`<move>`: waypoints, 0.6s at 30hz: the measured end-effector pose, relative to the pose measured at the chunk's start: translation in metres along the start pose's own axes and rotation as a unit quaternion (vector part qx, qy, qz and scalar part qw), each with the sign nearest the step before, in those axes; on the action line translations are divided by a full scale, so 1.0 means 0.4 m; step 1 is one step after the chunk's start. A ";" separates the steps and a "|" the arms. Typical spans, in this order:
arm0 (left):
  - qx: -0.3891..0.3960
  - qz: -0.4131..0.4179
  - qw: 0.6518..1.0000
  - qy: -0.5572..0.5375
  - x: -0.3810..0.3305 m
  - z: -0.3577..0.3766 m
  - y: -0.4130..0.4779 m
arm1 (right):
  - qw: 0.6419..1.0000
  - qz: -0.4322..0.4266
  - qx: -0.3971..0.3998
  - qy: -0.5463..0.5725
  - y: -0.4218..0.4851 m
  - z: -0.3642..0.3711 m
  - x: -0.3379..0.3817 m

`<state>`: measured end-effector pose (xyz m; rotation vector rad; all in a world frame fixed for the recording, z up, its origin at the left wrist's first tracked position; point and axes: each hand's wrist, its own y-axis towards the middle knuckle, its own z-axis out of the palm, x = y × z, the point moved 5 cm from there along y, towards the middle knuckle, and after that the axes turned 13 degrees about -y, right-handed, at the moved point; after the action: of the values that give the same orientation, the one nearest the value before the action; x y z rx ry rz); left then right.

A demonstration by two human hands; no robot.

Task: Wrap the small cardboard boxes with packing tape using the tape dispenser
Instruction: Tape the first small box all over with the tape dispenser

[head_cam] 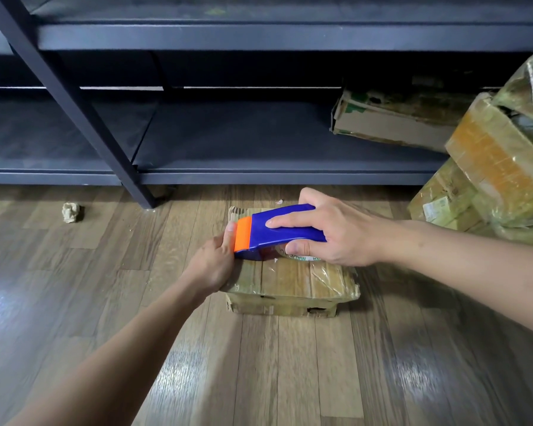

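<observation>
Dark grey metal shelving rack (197, 38) along the far side. Small crumpled beige paper ball (72, 212) on the brown wood-plank floor (259, 379), far left.

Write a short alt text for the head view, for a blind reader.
The right hand holds a blue and orange tape dispenser on a small cardboard box on the wooden floor; the left hand rests at the box's left edge. Dark shelves stand behind.

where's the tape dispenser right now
Head view, just right of centre: the tape dispenser lies on the small cardboard box on the floor, gripped by the right hand, with the left hand touching its orange end.
</observation>
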<state>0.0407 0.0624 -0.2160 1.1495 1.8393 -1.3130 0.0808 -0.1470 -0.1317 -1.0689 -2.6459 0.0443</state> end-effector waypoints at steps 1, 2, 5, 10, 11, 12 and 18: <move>0.003 -0.001 1.000 -0.010 0.004 0.001 0.003 | 1.000 -0.001 -0.006 0.000 0.003 0.000 0.003; 0.007 0.001 1.000 -0.017 0.003 0.003 0.001 | 1.000 -0.003 -0.013 -0.001 0.007 -0.001 0.005; 0.001 0.012 1.000 -0.004 0.002 0.004 0.005 | 1.000 -0.008 -0.024 -0.011 0.010 0.000 -0.005; -0.006 0.041 0.993 0.114 -0.023 -0.004 0.015 | 0.999 -0.037 -0.013 -0.025 0.001 -0.001 -0.014; -0.004 0.045 0.990 0.137 -0.031 -0.005 0.016 | 0.999 -0.039 -0.011 -0.031 0.001 -0.009 -0.018; -0.001 0.055 0.986 0.158 -0.038 -0.003 0.016 | 0.999 -0.039 -0.007 -0.034 0.000 -0.019 -0.025; -0.019 0.082 0.962 0.259 -0.022 -0.016 0.033 | 0.999 -0.046 0.000 -0.010 -0.025 -0.032 -0.049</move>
<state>0.0564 0.0675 -0.2122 1.7046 2.0532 -0.9333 0.0911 -0.1687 -0.1229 -0.9510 -2.7091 0.0373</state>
